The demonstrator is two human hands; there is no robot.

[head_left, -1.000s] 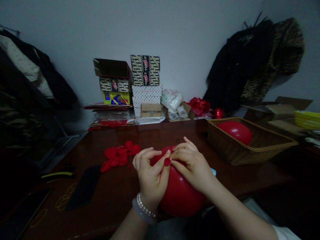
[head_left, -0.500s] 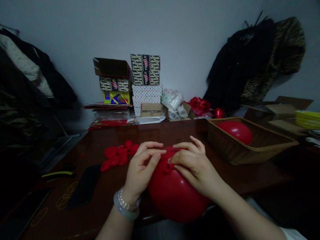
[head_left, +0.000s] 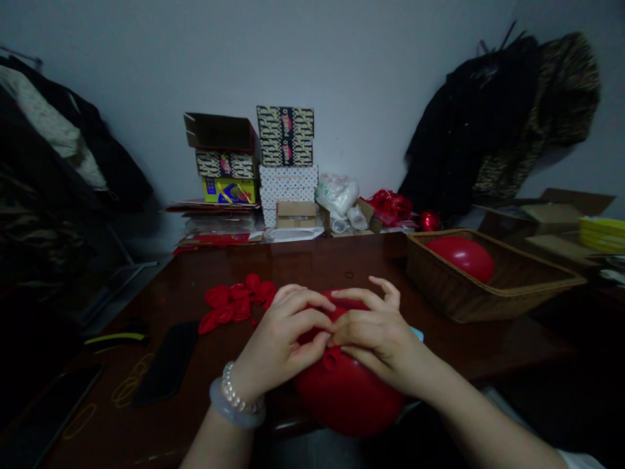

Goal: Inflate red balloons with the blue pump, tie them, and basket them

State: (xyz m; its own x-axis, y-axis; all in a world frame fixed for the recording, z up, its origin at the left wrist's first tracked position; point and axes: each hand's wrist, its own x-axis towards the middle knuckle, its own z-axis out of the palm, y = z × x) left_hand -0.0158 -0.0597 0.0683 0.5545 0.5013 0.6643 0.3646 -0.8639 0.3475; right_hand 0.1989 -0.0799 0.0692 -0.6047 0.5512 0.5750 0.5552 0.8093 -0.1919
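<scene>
Left hand [head_left: 286,329] has moved inward since the earlier frame, meeting the right hand [head_left: 374,332], which pinches the inflated red balloon [head_left: 354,404] by its neck [head_left: 331,359] at the wooden table's near edge [head_left: 161,453]; now both work there, though left's grip I cannot tell

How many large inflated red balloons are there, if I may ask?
2: one balloon under the left hand and right hand, another in the wicker basket; others may be hidden.

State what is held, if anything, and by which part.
A round, inflated red rubber balloon, pinched at its neck by the right hand; the left hand touches there, grip unclear.
</scene>
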